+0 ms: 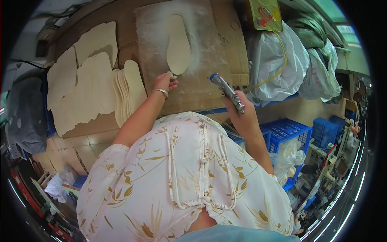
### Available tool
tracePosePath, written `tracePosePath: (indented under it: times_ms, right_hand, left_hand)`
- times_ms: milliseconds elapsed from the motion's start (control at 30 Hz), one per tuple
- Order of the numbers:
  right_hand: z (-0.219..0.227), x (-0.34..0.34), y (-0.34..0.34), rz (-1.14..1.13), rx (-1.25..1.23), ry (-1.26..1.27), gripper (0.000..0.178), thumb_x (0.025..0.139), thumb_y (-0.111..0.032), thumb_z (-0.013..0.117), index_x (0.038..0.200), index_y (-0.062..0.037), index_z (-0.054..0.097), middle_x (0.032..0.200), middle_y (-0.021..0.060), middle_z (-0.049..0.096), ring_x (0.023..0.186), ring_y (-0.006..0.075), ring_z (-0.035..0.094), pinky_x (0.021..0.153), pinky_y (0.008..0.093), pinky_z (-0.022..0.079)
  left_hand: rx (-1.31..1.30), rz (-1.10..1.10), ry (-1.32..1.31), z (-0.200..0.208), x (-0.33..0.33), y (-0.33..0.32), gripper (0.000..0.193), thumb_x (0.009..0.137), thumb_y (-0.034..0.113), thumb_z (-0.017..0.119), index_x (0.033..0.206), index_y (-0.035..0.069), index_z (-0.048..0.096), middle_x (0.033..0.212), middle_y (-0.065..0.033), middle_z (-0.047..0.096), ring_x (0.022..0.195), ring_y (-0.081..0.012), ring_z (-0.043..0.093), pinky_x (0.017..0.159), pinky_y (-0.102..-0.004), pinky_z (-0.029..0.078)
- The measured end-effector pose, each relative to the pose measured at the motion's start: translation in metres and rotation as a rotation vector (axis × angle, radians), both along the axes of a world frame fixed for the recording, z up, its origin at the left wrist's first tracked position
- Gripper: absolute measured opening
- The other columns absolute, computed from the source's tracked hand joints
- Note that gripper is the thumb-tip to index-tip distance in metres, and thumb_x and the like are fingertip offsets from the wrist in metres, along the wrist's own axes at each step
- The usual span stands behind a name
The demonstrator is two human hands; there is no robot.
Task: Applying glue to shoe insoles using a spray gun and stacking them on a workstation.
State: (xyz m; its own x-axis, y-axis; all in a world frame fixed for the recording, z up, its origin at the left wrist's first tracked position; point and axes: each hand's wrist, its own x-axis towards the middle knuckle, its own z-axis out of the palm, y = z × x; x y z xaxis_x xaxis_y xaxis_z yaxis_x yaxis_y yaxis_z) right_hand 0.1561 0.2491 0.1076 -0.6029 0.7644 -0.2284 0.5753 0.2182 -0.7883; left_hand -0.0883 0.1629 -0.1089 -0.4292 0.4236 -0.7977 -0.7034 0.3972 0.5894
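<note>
A cream shoe insole (pixel 178 45) lies flat on the brown cardboard sheet (pixel 155 52), with whitish spray residue around it. Fingers curled, my left hand (pixel 164 82) pinches at the insole's near end; exactly how the fingertips grip it is hard to make out. A silver spray gun (pixel 228 92) with a blue front end is in my right hand (pixel 244 111), its nozzle pointing toward the sheet. Beside my left forearm, several more insoles (pixel 130 86) lie overlapped in a row.
Overlapping cream insole stacks (pixel 88 82) cover the table's left part. A yellowish container (pixel 265 16) stands far right, its yellow hose (pixel 284 56) running past white plastic bags (pixel 274 68). Blue crates (pixel 287 133) stand below at right. A dark bag (pixel 27 115) is at far left.
</note>
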Motion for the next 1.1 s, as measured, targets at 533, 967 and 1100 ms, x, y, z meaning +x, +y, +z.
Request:
tracePosePath:
  times_ms: [533, 967, 1100]
  right_hand:
    - [-0.013, -0.058, 0.045, 0.046, 0.067, 0.155, 0.021, 0.089, -0.022, 0.063, 0.092, -0.0028, 0.055, 0.062, 0.0131, 0.052, 0.054, 0.0258, 0.048, 0.054, 0.0334, 0.041]
    - [-0.046, -0.012, 0.092, -0.157, -0.228, 0.094, 0.026, 0.092, -0.029, 0.058, 0.092, -0.0030, 0.062, 0.069, -0.0011, 0.056, 0.051, 0.0100, 0.047, 0.048, 0.0251, 0.038]
    - [-0.085, -0.017, 0.115, -0.082, -0.412, 0.110, 0.030, 0.093, -0.034, 0.054, 0.094, -0.0051, 0.061, 0.077, 0.0007, 0.060, 0.043, 0.0080, 0.045, 0.039, 0.0233, 0.035]
  left_hand:
    - [0.002, 0.032, -0.010, 0.002, 0.003, 0.001, 0.022, 0.086, 0.015, 0.056, 0.104, 0.003, 0.058, 0.087, -0.0077, 0.062, 0.070, -0.0193, 0.065, 0.058, -0.0283, 0.055]
    - [0.068, 0.111, 0.091, 0.019, 0.004, 0.015, 0.015, 0.086, 0.011, 0.060, 0.098, 0.003, 0.056, 0.086, -0.0052, 0.061, 0.075, -0.0165, 0.065, 0.063, -0.0278, 0.056]
    - [0.238, 0.101, 0.195, 0.065, -0.012, 0.036, 0.014, 0.085, 0.011, 0.061, 0.094, 0.001, 0.056, 0.088, -0.0062, 0.061, 0.082, -0.0181, 0.064, 0.072, -0.0310, 0.056]
